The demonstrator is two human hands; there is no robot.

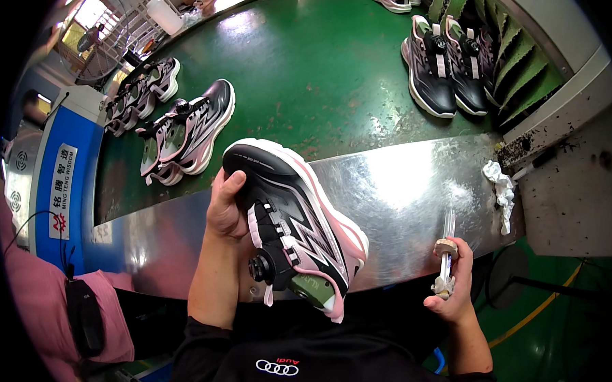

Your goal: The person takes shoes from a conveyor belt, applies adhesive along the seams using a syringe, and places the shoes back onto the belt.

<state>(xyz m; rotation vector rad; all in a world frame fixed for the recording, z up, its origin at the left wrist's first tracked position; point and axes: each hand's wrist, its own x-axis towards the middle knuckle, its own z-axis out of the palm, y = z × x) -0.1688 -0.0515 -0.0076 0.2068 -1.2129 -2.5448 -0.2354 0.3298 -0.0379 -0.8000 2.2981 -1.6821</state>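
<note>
My left hand (227,204) is closed on the toe end of a black and pink sneaker (305,218), its thumb on the upper. The shoe is tilted over the metal strip at the table's near edge, white sole turned to the right and heel toward me. A dial (260,265) sits on its tongue, and green material shows inside the collar. To the right, my right hand (460,283) grips a slim syringe-like tool (446,262) with a brown round collar and a clear upper end. Whitish matter clings to its lower part; its exact kind is unclear.
Black and pink sneakers (189,131) stand at left on the green table (311,68), more behind them. Another pair (438,67) stands at far right beside green hanging flaps (523,71). Crumpled white tissue (500,193) lies at the metal strip's right end. A person in pink (48,303) is at left.
</note>
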